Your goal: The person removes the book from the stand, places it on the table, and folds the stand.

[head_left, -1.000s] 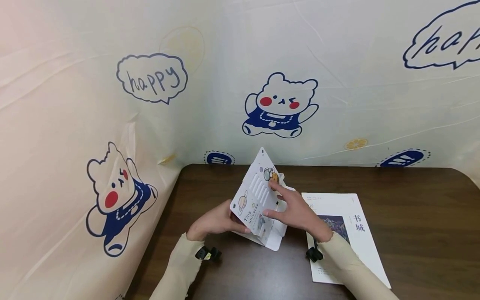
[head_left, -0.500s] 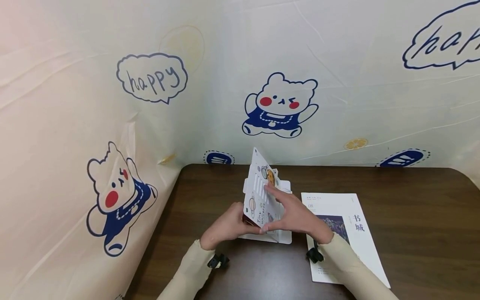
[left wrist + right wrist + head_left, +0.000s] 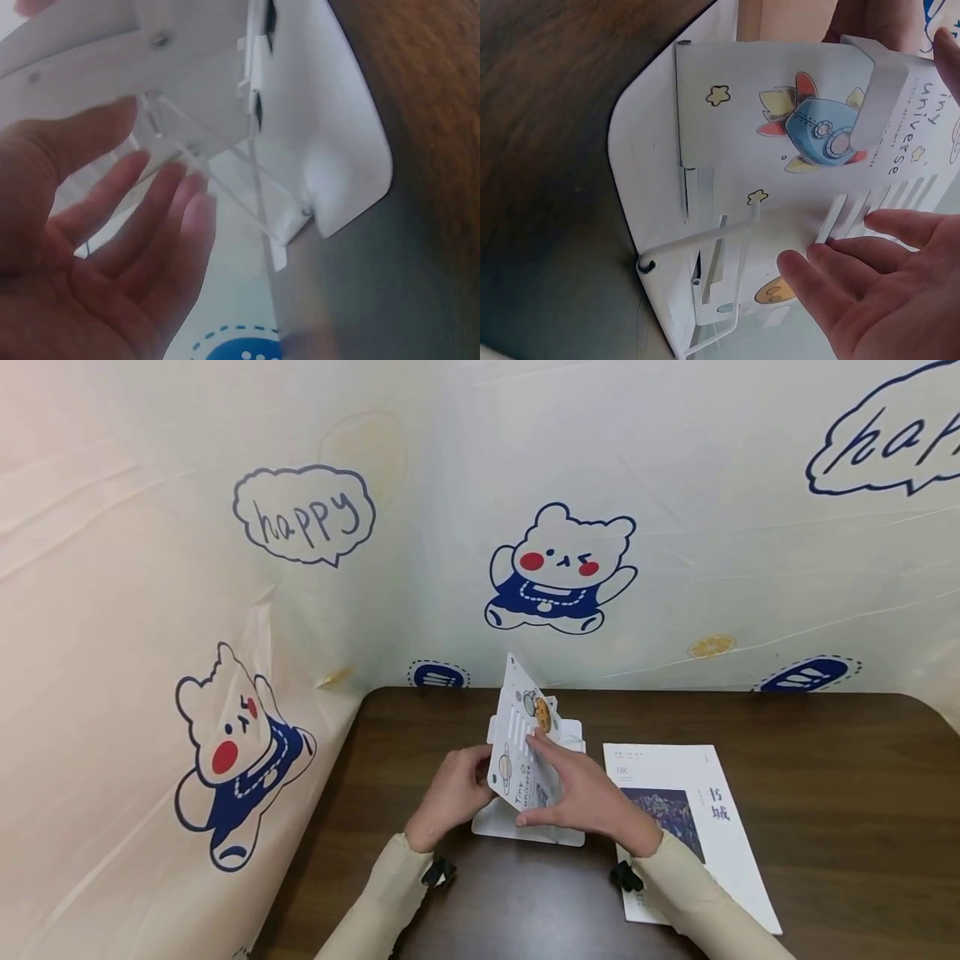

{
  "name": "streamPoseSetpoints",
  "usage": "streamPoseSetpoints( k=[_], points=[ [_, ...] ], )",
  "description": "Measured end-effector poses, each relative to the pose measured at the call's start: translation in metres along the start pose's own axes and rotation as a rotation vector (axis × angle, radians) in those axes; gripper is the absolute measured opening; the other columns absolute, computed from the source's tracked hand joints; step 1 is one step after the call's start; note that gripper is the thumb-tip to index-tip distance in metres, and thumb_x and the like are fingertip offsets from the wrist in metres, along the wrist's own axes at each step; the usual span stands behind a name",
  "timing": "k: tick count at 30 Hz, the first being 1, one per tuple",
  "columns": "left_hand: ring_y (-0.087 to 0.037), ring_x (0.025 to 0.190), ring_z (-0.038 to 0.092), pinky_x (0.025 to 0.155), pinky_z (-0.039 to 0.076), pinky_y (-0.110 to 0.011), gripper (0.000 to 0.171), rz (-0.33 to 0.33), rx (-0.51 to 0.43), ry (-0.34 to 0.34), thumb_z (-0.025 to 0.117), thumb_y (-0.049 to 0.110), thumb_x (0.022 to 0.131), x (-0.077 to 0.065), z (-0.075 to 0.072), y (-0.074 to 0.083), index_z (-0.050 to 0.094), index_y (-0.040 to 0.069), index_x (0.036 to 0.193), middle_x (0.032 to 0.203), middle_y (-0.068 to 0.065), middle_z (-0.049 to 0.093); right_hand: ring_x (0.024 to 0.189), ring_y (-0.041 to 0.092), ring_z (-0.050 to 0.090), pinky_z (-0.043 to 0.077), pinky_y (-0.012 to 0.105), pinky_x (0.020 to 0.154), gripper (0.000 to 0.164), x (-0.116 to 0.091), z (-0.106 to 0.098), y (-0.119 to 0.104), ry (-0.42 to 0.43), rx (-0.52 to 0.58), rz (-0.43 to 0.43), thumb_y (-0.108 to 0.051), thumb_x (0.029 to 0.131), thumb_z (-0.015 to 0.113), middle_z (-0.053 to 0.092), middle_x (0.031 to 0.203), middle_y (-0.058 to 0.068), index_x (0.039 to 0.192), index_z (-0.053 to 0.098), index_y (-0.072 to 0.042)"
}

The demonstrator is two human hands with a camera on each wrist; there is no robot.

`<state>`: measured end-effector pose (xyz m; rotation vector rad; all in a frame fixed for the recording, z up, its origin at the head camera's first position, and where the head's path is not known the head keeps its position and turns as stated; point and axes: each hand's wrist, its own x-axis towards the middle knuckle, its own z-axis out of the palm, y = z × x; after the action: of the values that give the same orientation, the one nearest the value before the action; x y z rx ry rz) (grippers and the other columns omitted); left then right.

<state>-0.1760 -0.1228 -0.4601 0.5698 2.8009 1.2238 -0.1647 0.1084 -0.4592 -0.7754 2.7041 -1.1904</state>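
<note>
A white folding book stand [image 3: 517, 735], printed with "Tiny universe" and space cartoons, stands on the table with its slotted panel raised at a slant. Its base plate [image 3: 525, 833] lies under the panel. My left hand [image 3: 453, 789] is at the panel's left edge, partly hidden behind it. In the left wrist view its thumb is at a thin wire support [image 3: 225, 154] on the panel's back, with the fingers extended and apart from the thumb. My right hand [image 3: 581, 793] spreads over the panel's front, its nearly straight fingers at the slots in the right wrist view.
A white book [image 3: 723, 843] with a dark picture lies on the brown wooden table [image 3: 847, 810], partly under my right forearm. A light cloth [image 3: 420, 593] with cartoon bears hangs behind the table and along its left side.
The stand has shifted right and turned, its panel now more edge-on and its base flatter on the table. My left hand has left the panel's lower edge for its left edge.
</note>
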Motion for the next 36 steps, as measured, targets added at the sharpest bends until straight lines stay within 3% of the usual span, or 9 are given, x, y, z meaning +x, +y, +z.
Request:
streamPoseSetpoints(
  k=[3,7,11,14,17,23,30,33,36],
  points=[
    [-0.008,0.072,0.062,0.062,0.051,-0.021,0.031,0.012,0.042,0.057,0.075,-0.004,0.082,0.003,0.006,0.000,0.075,0.008,0.110,0.093,-0.005,0.076,0.149,0.037,0.048,0.049,0.056,0.113,0.112,-0.002,0.000,-0.003,0.028,-0.033,-0.005,-0.052,0.069,0.095,0.038,0.168,0.013,0.159,0.043,-0.010],
    [-0.009,0.068,0.060,0.059,0.049,-0.024,0.021,0.016,0.097,0.064,0.074,0.000,0.082,0.006,0.013,0.000,0.074,0.010,0.100,0.085,-0.005,0.075,0.138,0.035,0.060,0.055,0.052,0.106,0.107,-0.004,0.003,-0.008,0.056,-0.107,-0.008,-0.056,0.070,0.092,0.050,0.160,0.015,0.156,0.048,-0.010],
    [-0.009,0.067,0.062,0.056,0.049,-0.024,0.011,0.008,0.147,0.047,0.072,0.005,0.086,0.007,0.020,-0.002,0.075,0.012,0.094,0.081,-0.003,0.075,0.103,0.024,0.075,0.062,0.041,0.086,0.097,-0.006,0.005,-0.018,0.092,-0.207,-0.005,-0.059,0.072,0.088,0.070,0.138,0.016,0.150,0.056,-0.010],
    [-0.010,0.063,0.061,0.053,0.047,-0.025,0.011,0.011,0.178,0.051,0.069,0.004,0.087,0.008,0.023,-0.004,0.075,0.012,0.088,0.076,-0.004,0.074,0.073,0.013,0.065,0.054,0.030,0.066,0.088,-0.006,0.006,-0.023,0.113,-0.252,0.010,-0.059,0.074,0.087,0.079,0.112,0.014,0.144,0.062,-0.011],
    [-0.013,0.061,0.062,0.051,0.045,-0.027,0.013,0.017,0.213,0.076,0.068,0.002,0.084,0.009,0.024,-0.006,0.073,0.014,0.081,0.072,-0.003,0.073,0.062,0.009,0.054,0.043,0.024,0.054,0.083,-0.006,0.007,-0.025,0.118,-0.260,0.028,-0.057,0.075,0.087,0.080,0.092,0.012,0.140,0.065,-0.010],
    [-0.016,0.063,0.066,0.052,0.047,-0.029,0.014,0.014,0.244,0.108,0.069,0.003,0.085,0.007,0.026,-0.009,0.074,0.015,0.079,0.071,-0.003,0.073,0.058,0.008,0.053,0.037,0.022,0.048,0.079,-0.006,0.009,-0.027,0.118,-0.234,0.039,-0.053,0.076,0.086,0.078,0.083,0.010,0.138,0.066,-0.009],
    [-0.013,0.067,0.067,0.055,0.049,-0.028,0.016,-0.017,0.224,0.106,0.072,0.002,0.083,0.005,0.026,-0.009,0.077,0.016,0.081,0.077,-0.002,0.076,0.062,0.007,0.056,0.041,0.020,0.051,0.077,-0.007,0.009,-0.027,0.129,-0.204,0.027,-0.049,0.076,0.087,0.077,0.080,0.009,0.137,0.067,-0.007],
    [-0.012,0.067,0.065,0.057,0.048,-0.027,0.021,-0.011,0.231,0.110,0.072,-0.003,0.082,0.005,0.026,-0.009,0.077,0.017,0.080,0.077,-0.001,0.077,0.067,0.010,0.064,0.046,0.021,0.054,0.078,-0.009,0.007,-0.025,0.119,-0.148,0.048,-0.046,0.077,0.088,0.080,0.091,0.013,0.139,0.065,-0.005],
    [-0.010,0.070,0.065,0.061,0.050,-0.025,0.020,0.001,0.228,0.099,0.073,-0.003,0.086,0.006,0.025,-0.008,0.079,0.016,0.085,0.081,0.000,0.078,0.084,0.018,0.076,0.056,0.023,0.061,0.078,-0.013,0.005,-0.021,0.117,-0.071,0.063,-0.041,0.078,0.088,0.079,0.111,0.019,0.141,0.062,-0.003]
  ],
)
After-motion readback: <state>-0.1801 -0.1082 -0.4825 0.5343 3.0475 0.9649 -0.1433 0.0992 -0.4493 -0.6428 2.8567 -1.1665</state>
